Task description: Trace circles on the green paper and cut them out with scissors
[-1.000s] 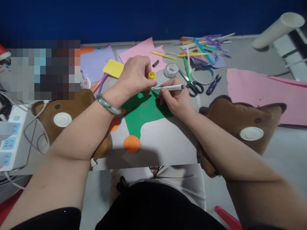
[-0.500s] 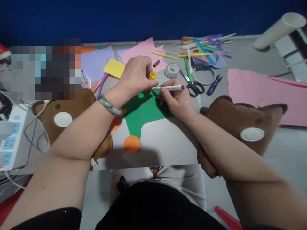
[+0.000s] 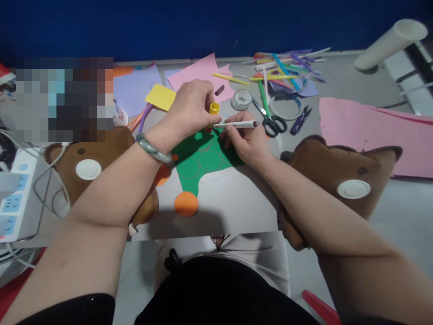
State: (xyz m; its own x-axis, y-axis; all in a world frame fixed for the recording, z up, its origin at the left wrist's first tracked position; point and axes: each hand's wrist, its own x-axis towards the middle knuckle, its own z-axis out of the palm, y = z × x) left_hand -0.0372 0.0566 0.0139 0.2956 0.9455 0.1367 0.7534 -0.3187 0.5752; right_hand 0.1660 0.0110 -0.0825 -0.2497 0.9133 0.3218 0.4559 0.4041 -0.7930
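My left hand (image 3: 194, 104) is closed around a small upright yellow tube with a red lower end, which looks like a glue stick (image 3: 214, 108). It stands on a sheet of green paper (image 3: 189, 169) that bears several drawn circle outlines. Between the fingers of my right hand (image 3: 248, 137) is a white marker pen (image 3: 240, 124) with a dark end. The pen's tip points left, close against the tube's lower part; whether it touches the paper is hard to see. Near the green paper's lower corner lies an orange paper disc (image 3: 186, 204).
Scissors (image 3: 274, 125), tape rolls (image 3: 241, 99), purple snips (image 3: 300, 121) and a dark pen cap (image 3: 219, 90) lie beyond my right hand. Coloured sticks (image 3: 287, 67) are heaped at the back. Brown cushions (image 3: 324, 167) flank my forearms; a power strip (image 3: 20, 194) stands left.
Both hands, the tube and the pen keep nearly the same positions. The whole view has shifted very slightly.
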